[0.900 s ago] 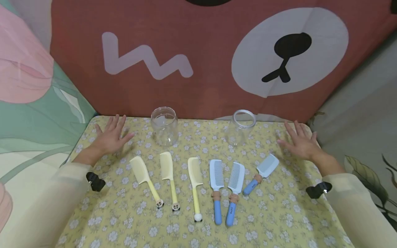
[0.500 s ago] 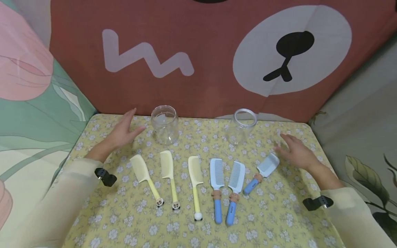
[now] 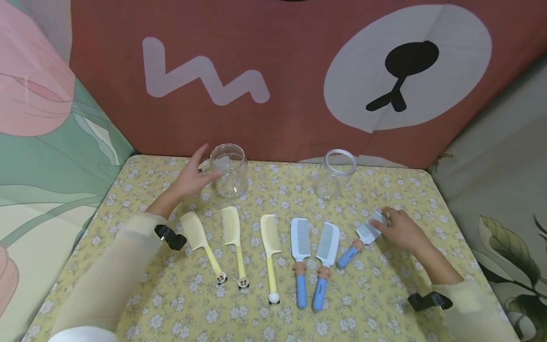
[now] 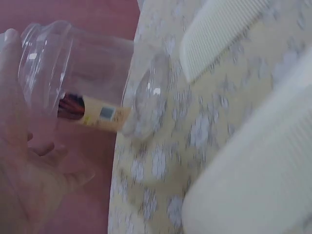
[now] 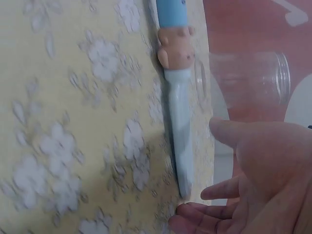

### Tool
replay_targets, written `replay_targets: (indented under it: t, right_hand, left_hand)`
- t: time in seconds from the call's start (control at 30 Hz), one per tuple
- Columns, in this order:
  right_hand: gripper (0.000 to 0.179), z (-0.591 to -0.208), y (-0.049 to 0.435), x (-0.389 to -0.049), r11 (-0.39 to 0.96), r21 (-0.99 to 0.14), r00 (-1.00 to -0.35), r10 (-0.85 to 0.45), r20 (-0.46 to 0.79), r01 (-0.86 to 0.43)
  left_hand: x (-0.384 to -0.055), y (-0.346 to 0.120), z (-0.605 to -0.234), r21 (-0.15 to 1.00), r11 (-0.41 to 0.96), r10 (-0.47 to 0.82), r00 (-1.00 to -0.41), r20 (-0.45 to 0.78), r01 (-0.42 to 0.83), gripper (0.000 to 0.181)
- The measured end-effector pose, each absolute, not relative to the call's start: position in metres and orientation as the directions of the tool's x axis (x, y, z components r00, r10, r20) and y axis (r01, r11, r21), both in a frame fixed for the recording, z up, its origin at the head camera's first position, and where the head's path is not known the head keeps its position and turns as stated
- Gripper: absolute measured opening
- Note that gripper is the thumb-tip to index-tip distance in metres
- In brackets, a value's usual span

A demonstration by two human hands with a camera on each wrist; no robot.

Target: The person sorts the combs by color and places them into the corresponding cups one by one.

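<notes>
My left hand (image 3: 188, 183) is at the left side of a clear jar (image 3: 232, 178), thumb and fingers spread apart around its upper part. In the left wrist view the jar (image 4: 92, 73) has a printed label, and the fingers reach alongside its neck. My right hand (image 3: 403, 230) hovers at the head of a blue comb (image 3: 349, 256) lying tilted on the cloth. Its thumb overlaps the comb's teeth in the head view. The right wrist view shows this comb (image 5: 180, 126) edge-on, with the thumb and fingertips around its tip, apart from it.
Two more blue combs (image 3: 301, 242) (image 3: 326, 247) lie at the centre. Three pale yellow combs (image 3: 269, 242) with panda-ended handles lie to their left. A second clear jar (image 3: 335, 180) stands at the back right. The flowered tablecloth (image 3: 183, 304) meets a bear-print backdrop (image 3: 295, 118).
My left hand has moved right, from the table's left side to the left jar. My right hand has come down and toward the rightmost blue comb. Combs and jars have stayed in place.
</notes>
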State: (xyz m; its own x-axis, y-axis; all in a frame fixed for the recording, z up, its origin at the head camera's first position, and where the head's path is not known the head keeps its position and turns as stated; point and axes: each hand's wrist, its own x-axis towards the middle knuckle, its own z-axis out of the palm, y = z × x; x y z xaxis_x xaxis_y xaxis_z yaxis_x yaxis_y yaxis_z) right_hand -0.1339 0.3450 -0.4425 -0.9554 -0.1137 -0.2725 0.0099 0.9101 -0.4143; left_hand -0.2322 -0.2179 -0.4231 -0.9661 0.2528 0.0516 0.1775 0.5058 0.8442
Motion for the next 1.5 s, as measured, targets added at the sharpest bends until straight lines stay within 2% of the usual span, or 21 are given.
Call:
replay_targets:
  t: [0.27, 0.4, 0.6, 0.8, 1.13, 1.5]
  right_hand:
    - [0.08, -0.445, 0.336, -0.129, 0.912, -0.404, -0.965, -0.045, -0.257, 0.065]
    - [0.079, -0.447, 0.339, -0.134, 0.883, -0.462, -0.967, -0.049, -0.25, 0.075]
    - [0.085, -0.451, 0.347, -0.146, 0.802, -0.571, -0.94, -0.036, -0.34, 0.176]
    - [0.091, -0.446, 0.348, -0.153, 0.75, -0.6, -0.903, -0.01, -0.431, 0.278]
    - [0.07, -0.449, 0.344, -0.154, 0.495, -0.801, -0.892, -0.107, -0.44, 0.336]
    - [0.073, -0.43, 0.347, -0.147, 0.147, -0.941, -0.945, -0.08, -0.318, 0.304]
  left_hand:
    - [-0.236, -0.195, -0.429, 0.906, 0.396, 0.225, -0.973, 0.059, 0.147, 0.104]
    - [-0.238, -0.188, -0.435, 0.934, 0.334, 0.207, -0.976, 0.059, 0.128, 0.107]
    - [-0.241, -0.182, -0.44, 0.959, 0.211, 0.224, -0.964, 0.141, 0.19, 0.089]
    - [-0.24, -0.182, -0.441, 0.951, 0.244, 0.223, -0.965, 0.137, 0.191, 0.083]
    - [-0.24, -0.182, -0.441, 0.944, 0.272, 0.221, -0.967, 0.127, 0.186, 0.085]
    - [-0.241, -0.184, -0.442, 0.939, 0.292, 0.216, -0.969, 0.122, 0.184, 0.085]
